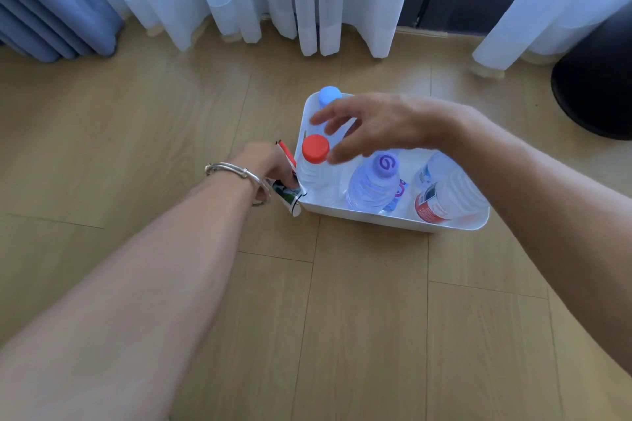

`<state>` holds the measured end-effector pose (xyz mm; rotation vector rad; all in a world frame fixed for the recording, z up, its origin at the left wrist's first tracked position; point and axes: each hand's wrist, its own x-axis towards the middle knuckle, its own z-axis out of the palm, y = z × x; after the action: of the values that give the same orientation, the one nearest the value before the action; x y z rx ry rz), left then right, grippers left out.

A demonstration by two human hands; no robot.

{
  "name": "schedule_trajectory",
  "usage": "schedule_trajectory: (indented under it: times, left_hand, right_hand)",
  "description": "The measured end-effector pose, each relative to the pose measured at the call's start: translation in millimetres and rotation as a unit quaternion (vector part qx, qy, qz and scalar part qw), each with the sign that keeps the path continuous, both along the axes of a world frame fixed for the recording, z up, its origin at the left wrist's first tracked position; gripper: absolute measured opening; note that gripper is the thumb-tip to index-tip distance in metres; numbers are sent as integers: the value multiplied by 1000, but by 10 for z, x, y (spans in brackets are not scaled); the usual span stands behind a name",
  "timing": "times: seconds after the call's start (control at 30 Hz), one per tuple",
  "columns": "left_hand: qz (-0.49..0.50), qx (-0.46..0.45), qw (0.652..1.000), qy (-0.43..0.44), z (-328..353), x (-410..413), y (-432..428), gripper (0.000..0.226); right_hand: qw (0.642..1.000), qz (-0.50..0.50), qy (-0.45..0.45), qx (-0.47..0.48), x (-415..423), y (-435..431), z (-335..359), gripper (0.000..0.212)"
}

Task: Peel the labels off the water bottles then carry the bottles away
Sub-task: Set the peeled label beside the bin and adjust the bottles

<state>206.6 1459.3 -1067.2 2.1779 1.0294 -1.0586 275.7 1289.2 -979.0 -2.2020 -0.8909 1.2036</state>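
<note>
Overhead, right hand (379, 126) fingers spread above bin (393, 220); left hand (270, 164) pinching label (289, 195) outside rim.

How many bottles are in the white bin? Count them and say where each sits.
5 visible in the white bin: red-capped bottle front left, blue-capped bottle back left, purple-capped bottle centre, two lying bottles right. The right hand may hide more.

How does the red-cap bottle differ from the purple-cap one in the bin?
The red-cap bottle shows no label on its visible upper body; the purple-cap bottle still has a colourful label at its lower right. The red-cap bottle stands at the white bin's left end, beside the left hand; the purple-cap one sits mid-bin. Their caps differ: plain red versus purple with a swirl. Both are clear, capped and upright.
</note>
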Motion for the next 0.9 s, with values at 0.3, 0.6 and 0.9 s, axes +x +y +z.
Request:
schedule_trajectory:
  times: [0.3,0.6,0.9]
  left_hand:
    - [33,-56,987,-145,-32,-39,-149,69]
    - [-29,-44,987,-152,-131,-70,-291,68]
    - [98,-185,969,-131,-91,-17,-143,39]
  right_hand:
    - [976,12,-219,-13,-142,124,-161,15]
    - [962,-134,-226,73,45,66,36,21]
    - [977,-91,-188,31,-2,94,-134,15]
